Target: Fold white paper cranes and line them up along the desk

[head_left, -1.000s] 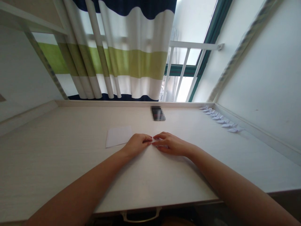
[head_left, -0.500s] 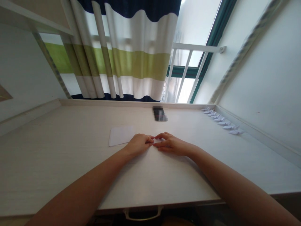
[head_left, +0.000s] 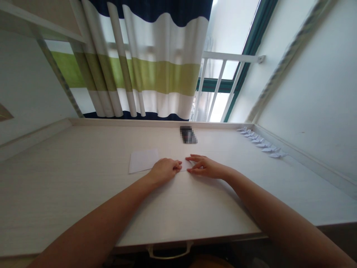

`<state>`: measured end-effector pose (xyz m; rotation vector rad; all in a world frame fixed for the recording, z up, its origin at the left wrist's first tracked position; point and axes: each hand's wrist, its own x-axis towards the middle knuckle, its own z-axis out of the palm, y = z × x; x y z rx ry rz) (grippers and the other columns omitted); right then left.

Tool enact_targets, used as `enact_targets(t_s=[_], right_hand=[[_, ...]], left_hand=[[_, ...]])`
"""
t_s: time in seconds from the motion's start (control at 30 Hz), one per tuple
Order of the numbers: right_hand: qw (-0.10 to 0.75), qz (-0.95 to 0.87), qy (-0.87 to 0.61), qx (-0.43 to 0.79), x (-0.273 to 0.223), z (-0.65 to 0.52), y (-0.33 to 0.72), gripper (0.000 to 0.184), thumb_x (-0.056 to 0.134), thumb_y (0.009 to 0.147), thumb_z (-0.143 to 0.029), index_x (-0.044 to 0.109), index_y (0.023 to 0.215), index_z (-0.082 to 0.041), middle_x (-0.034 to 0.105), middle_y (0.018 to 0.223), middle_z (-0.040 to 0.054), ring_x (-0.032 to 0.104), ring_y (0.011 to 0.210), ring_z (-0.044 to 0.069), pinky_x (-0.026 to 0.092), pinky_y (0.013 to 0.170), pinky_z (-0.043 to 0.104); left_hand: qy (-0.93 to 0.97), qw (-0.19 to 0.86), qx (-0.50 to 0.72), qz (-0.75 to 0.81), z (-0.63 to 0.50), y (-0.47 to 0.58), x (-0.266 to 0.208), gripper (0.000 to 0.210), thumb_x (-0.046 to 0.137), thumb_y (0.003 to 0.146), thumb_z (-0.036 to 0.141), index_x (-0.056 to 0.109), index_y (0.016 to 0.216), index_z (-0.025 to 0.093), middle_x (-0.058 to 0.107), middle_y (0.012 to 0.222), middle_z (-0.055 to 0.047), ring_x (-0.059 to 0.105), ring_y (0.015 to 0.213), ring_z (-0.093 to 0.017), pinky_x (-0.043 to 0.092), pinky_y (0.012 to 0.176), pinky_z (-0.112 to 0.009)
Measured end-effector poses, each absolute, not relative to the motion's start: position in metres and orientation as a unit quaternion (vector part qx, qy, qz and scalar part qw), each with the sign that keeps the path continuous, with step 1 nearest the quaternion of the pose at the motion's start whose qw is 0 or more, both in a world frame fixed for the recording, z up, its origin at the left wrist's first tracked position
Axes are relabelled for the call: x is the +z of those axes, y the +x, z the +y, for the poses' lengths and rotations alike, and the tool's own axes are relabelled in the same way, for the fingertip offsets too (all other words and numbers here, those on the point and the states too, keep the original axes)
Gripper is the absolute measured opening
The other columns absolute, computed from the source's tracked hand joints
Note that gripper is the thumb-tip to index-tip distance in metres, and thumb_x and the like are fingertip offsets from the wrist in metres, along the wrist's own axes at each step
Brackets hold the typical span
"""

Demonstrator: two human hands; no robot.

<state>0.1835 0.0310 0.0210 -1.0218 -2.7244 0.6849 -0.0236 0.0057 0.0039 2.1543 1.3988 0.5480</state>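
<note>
Your L hand [head_left: 164, 168], fingers curled, covers the L end of the small paper [head_left: 184, 166] on the worktop [head_left: 164, 212] (pinch: can't tell); your R hand [head_left: 211, 167], half-open, rests fingertips at its R end, gripping nothing. Step: prob. creasing; next move needs edges aligned, pressed.
</note>
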Motion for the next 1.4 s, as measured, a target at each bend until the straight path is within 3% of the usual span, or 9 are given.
enact_targets(t_s=[0.33,0.57,0.67,0.9,1.1,1.23,1.33,1.4], right_hand=[[0.042,-0.900,-0.348,0.261,0.031,0.034,0.191,0.032,0.045,0.080,-0.045,0.070,0.084,-0.025,0.038,0.134,0.0011,0.021,0.129,0.025,0.025,0.102,0.042],[0.040,-0.904,-0.343,0.251,0.035,0.031,0.187,0.031,0.047,0.080,-0.041,0.071,0.079,-0.021,0.041,0.132,0.0038,0.029,0.126,0.025,0.029,0.100,0.040],[0.040,-0.902,-0.352,0.245,0.035,0.030,0.185,0.031,0.047,0.080,-0.040,0.071,0.076,-0.021,0.043,0.131,0.0041,0.035,0.122,0.025,0.031,0.099,0.039],[0.033,-0.905,-0.348,0.242,0.035,0.030,0.185,0.033,0.046,0.079,-0.041,0.070,0.073,-0.019,0.043,0.131,0.0046,0.038,0.120,0.026,0.031,0.097,0.036],[0.044,-0.889,-0.371,0.265,0.032,0.031,0.188,0.031,0.047,0.078,-0.042,0.069,0.074,-0.021,0.043,0.131,0.0013,0.047,0.110,0.024,0.036,0.091,0.033],[0.106,-0.876,-0.389,0.264,0.025,0.033,0.183,0.024,0.052,0.075,-0.035,0.068,0.065,-0.020,0.054,0.119,0.0038,0.053,0.098,0.022,0.039,0.083,0.032],[0.171,-0.850,-0.440,0.231,0.017,0.034,0.171,0.021,0.056,0.071,-0.030,0.064,0.058,-0.018,0.061,0.093,0.0063,0.054,0.086,0.019,0.039,0.077,0.030],[0.168,-0.831,-0.485,0.214,0.013,0.033,0.161,0.017,0.060,0.068,-0.033,0.062,0.061,-0.017,0.059,0.079,0.0062,0.052,0.081,0.020,0.039,0.072,0.031]], left_hand=[[0.815,0.197,0.159,0.521,0.002,-0.021,0.010,0.028,0.045,0.072,0.024,0.068,0.087,0.026,0.061,0.111,-0.001,0.057,0.100,-0.022,0.041,0.084,-0.033],[0.790,0.164,0.234,0.542,0.005,-0.010,0.005,0.022,0.052,0.070,0.034,0.067,0.075,0.019,0.067,0.091,-0.006,0.059,0.083,-0.021,0.042,0.079,-0.032],[0.780,0.158,0.255,0.550,0.010,-0.003,0.001,0.020,0.057,0.066,0.035,0.065,0.071,0.017,0.064,0.085,-0.008,0.055,0.085,-0.023,0.041,0.079,-0.034],[0.765,0.248,0.243,0.543,0.019,-0.009,0.000,0.014,0.060,0.062,0.020,0.064,0.075,0.017,0.059,0.091,-0.006,0.052,0.091,-0.020,0.039,0.085,-0.029],[0.729,0.320,0.248,0.552,0.018,-0.015,0.002,0.025,0.057,0.059,0.013,0.061,0.084,0.015,0.059,0.095,-0.006,0.053,0.090,-0.021,0.040,0.083,-0.031],[0.722,0.336,0.255,0.548,0.019,-0.015,0.001,0.028,0.057,0.058,0.014,0.060,0.085,0.014,0.058,0.098,-0.007,0.053,0.093,-0.022,0.039,0.085,-0.032],[0.718,0.345,0.262,0.544,0.019,-0.014,0.001,0.028,0.058,0.057,0.014,0.060,0.084,0.014,0.058,0.098,-0.008,0.053,0.094,-0.022,0.038,0.086,-0.032],[0.714,0.357,0.265,0.540,0.020,-0.015,0.001,0.029,0.058,0.056,0.015,0.059,0.085,0.013,0.058,0.097,-0.008,0.053,0.093,-0.023,0.039,0.085,-0.032]])
